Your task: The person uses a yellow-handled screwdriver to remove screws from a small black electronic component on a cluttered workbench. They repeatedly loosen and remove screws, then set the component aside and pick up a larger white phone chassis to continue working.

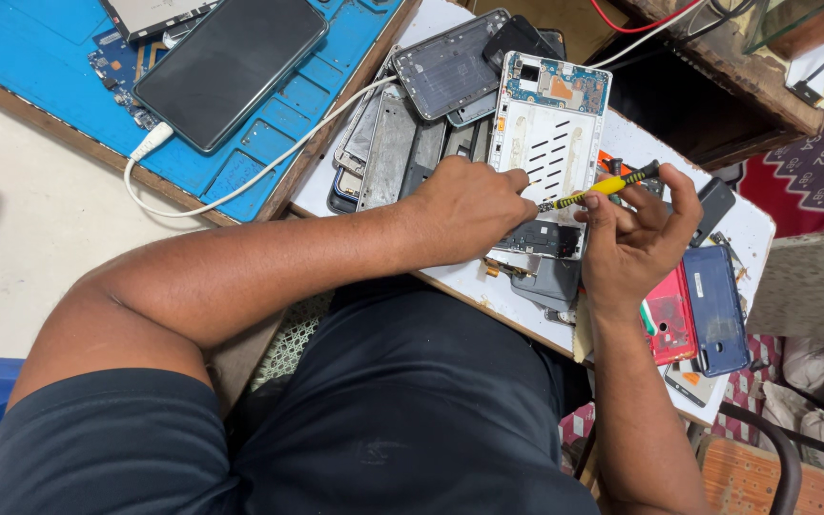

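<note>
Right now the left hand [474,205] pins the opened white phone frame [550,143] on the bench [755,224], right hand [631,238] fingers pinching a yellow screwdriver [603,188]; frame looks light, fragile, best held by edges.

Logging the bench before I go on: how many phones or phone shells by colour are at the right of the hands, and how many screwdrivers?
Red phone shell: 1
Blue phone shell: 1
Yellow-handled screwdriver, in the right hand: 1
Total: 3
</note>
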